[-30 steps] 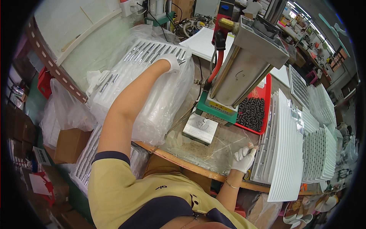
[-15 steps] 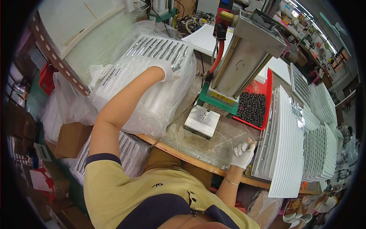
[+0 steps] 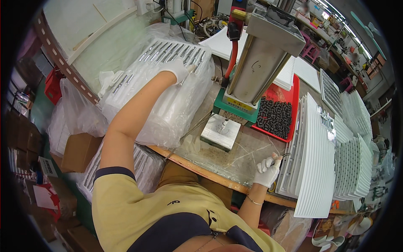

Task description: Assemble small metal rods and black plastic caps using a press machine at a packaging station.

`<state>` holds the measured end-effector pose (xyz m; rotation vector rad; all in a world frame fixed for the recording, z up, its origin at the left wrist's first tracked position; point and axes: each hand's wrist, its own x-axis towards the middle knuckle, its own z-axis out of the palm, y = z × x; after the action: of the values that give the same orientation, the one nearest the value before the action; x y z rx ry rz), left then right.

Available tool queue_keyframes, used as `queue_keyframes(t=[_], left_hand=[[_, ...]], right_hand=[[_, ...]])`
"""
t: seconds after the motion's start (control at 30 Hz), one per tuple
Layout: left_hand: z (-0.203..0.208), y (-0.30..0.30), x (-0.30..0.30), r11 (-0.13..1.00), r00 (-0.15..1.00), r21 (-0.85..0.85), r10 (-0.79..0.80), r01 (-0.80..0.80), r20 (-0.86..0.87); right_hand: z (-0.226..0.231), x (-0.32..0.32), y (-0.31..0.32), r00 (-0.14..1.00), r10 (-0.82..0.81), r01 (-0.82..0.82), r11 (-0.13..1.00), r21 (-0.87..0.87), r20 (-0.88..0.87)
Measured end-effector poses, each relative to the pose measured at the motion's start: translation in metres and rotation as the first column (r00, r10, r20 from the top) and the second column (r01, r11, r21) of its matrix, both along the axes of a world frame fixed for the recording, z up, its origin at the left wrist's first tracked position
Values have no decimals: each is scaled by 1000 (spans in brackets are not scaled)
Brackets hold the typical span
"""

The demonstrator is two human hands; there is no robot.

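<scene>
My left hand, in a white glove, reaches over a white tray of shiny metal rods on a plastic-wrapped stack. Its fingers are drawn together among the rods; what they hold is mostly hidden. My right hand, also gloved with bare fingertips, is closed near the table's front edge, beside the upright white ribbed trays. A small dark tip shows by its fingertips, too small to name. Between my hands, a metal block with a short upright pin sits under a press with a steel cylinder.
A red bin of small black parts stands right of the press. A red hose runs down the press. Another wrapped tray of rods lies below the table's left edge, near a cardboard box. Green-dotted trays stand far right.
My left hand has shifted slightly up and left over the rod tray. The press looks shifted a little left in the picture. My right hand has stayed in place.
</scene>
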<state>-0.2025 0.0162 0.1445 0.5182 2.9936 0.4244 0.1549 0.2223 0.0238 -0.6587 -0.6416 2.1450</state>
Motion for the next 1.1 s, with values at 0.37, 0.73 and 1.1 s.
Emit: queue_keyframes(t=[0.37,0.73,1.1], left_hand=[[-28,7,-9,995,998,75,-57,58,-19],[-15,-4,-13,1000,999,-7,17,-17,43],[-14,-44,5,971,971,15,-236,237,-43]], right_hand=[[4,-8,-5,999,19,-18,1000,-25,31],[-2,12,4,999,32,-32,999,15,-8],[14,5,0,973,111,-141,980,138,200]])
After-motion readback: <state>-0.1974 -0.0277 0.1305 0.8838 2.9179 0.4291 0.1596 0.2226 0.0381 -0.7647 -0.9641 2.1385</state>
